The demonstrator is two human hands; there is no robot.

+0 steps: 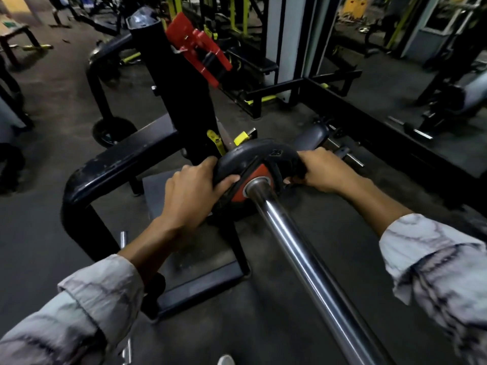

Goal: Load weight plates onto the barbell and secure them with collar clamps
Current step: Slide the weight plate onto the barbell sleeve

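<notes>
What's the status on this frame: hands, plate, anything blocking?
Left hand and right hand both grip the weight plate. Plate on the barbell sleeve, bar through its hub. No collar clamp visible. Nothing blocking the sleeve.

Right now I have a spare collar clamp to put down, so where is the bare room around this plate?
Bare dark floor lies right of the chrome barbell sleeve, under the right hand. Crowded: the black weight plate with red hub, gripped by both hands, and left of the left hand, the black steel rack frame.
</notes>
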